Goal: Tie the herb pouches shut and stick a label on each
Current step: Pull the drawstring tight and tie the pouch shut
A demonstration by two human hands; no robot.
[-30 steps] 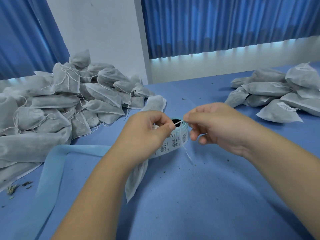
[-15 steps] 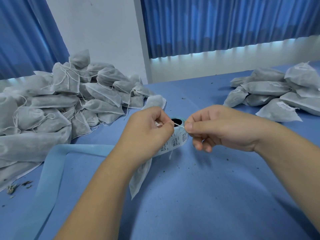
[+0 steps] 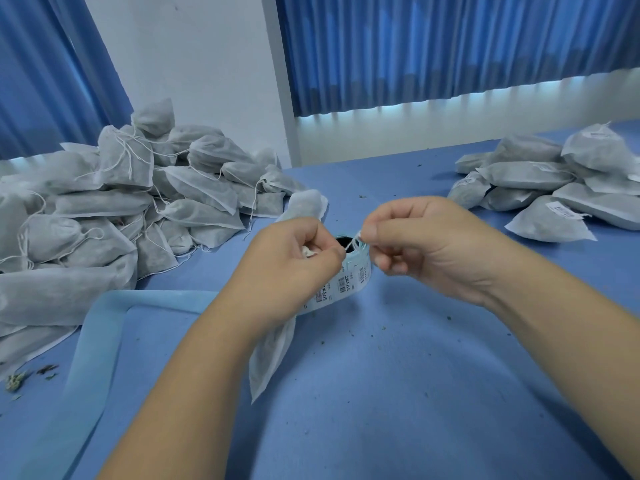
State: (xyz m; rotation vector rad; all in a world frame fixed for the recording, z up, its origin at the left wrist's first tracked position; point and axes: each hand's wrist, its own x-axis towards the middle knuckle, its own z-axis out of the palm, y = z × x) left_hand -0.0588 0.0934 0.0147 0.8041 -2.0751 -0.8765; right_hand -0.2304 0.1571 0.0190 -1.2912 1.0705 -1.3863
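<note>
**Pouch** (image 3: 273, 355): one, grey-white fabric. It hangs from the left grip over the middle of the table (image 3: 381, 393), lower end toward the near edge. Contact with the table cannot be told.

**String** (image 3: 351, 244): thin, white, short span between the two grips.

**Left grip** (image 3: 291, 265): fingers curled round the pouch neck, thumb and forefinger pinching the string.

**Right grip** (image 3: 426, 247): fingers curled, thumb and forefinger pinching the string's other end.

**Roll** (image 3: 349, 284): barcode labels facing outward, at mid-table just behind the grips, partly hidden by the left one.

**Strip** (image 3: 104, 341): pale blue, bent, lying toward the near left corner.

**Left pile** (image 3: 121, 209): many pouches with loose strings, along the left edge.

**Right pile** (image 3: 554, 188): pouches bearing labels, at the far right corner.

**Crumbs** (image 3: 17, 379): herb bits scattered about, with a clump by the left edge.
</note>
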